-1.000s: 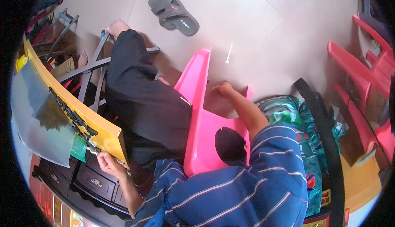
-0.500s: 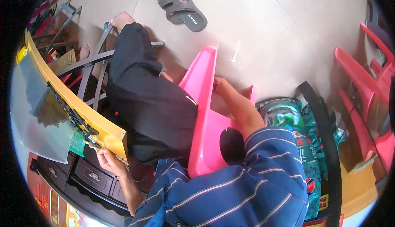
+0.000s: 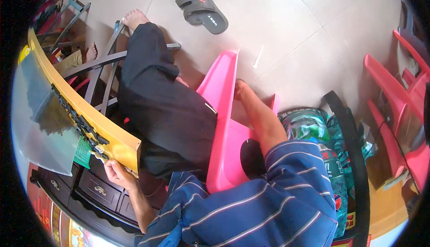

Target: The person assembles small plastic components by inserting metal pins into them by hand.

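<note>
At the near end of the yellow-edged table (image 3: 117,142), my left hand (image 3: 117,174) is closed, thumb and fingers pressed together at the edge. A small pale piece shows by the fingertips, too small to name. Several small black parts (image 3: 79,122) lie in a row along the tabletop just beyond that hand. My right arm reaches down beside a pink plastic chair or stool (image 3: 222,150). Low by its upright part, my right hand (image 3: 239,90) is partly hidden, and its fingers cannot be made out.
A clear sheet (image 3: 45,144) and a green card (image 3: 83,152) lie on the table. A dark sandal (image 3: 200,9) is on the floor ahead. Green packages (image 3: 307,123) stand at my right, with more pink chairs (image 3: 394,90) beyond. Another person's foot (image 3: 92,52) shows at far left.
The whole view has shifted slightly. My left hand stays at the table edge in the same pinch, and my right hand remains low beside the pink plastic piece.
</note>
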`<action>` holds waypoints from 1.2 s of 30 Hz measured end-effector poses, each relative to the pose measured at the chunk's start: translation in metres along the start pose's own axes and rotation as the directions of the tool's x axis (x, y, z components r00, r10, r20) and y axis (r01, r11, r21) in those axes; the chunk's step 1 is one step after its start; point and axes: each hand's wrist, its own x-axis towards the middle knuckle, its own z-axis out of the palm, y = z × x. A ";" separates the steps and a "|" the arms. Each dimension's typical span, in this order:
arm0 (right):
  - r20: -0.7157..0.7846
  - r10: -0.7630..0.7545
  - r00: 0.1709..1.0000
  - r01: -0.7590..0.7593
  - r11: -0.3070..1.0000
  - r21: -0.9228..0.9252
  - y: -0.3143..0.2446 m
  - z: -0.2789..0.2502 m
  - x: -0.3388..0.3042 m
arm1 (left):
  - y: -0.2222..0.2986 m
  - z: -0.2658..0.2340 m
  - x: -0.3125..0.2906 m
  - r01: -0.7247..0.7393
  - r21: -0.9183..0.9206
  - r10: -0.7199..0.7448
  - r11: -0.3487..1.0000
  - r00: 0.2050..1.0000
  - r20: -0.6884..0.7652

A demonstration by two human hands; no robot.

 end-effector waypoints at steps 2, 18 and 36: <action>0.025 -0.042 0.999 0.043 0.999 -0.021 0.002 0.002 -0.006 | 0.001 0.002 -0.002 -0.010 0.000 0.010 1.000 1.000 -0.024; 0.099 -0.130 0.987 0.130 0.991 -0.001 -0.027 -0.002 -0.026 | -0.004 -0.003 -0.004 0.021 -0.048 -0.024 0.999 0.998 -0.064; -0.082 -0.247 0.965 0.260 0.927 0.271 -0.039 0.005 0.001 | -0.013 -0.003 -0.001 0.011 -0.069 -0.015 0.998 0.998 -0.066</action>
